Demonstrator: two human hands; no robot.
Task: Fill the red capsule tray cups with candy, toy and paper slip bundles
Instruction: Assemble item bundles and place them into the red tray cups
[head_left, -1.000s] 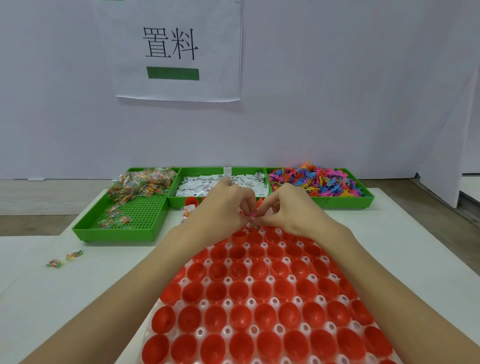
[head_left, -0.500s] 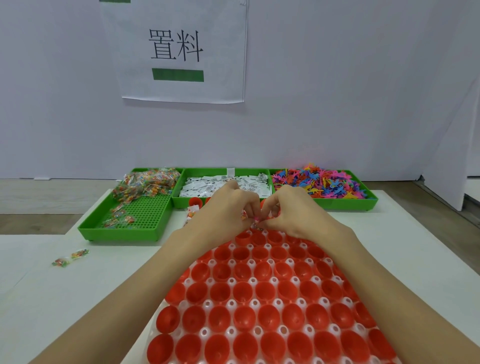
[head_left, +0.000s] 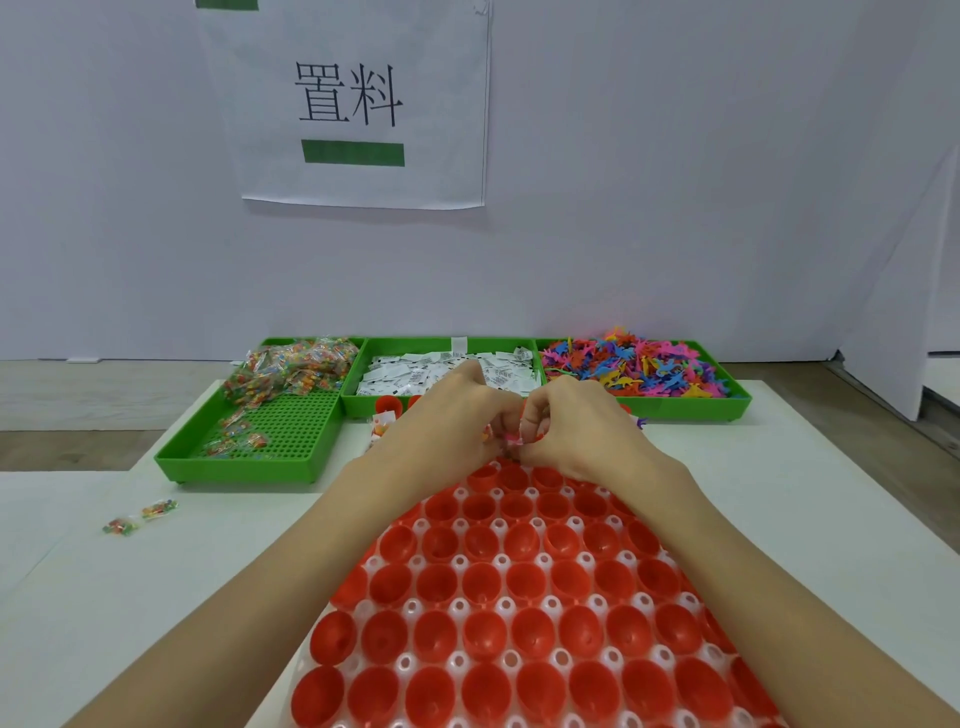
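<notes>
Red capsule tray (head_left: 519, 613): glossy smooth plastic. Green bins (head_left: 249, 467): plastic, perforated floor. My tabletop (head_left: 104, 597): matt white. Slips (head_left: 415, 371): paper.

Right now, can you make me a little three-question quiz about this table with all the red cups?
1. True or false: the green tray of colourful toys is the one farthest right.
2. What lies in the middle green tray? A) paper slips B) marbles C) spoons
3. Fill in: two loose candy packets lie on the white ____.

Key: 1 true. 2 A. 3 table.

Both hands, left and right, pinch a small bundle over the red capsule tray.
</notes>
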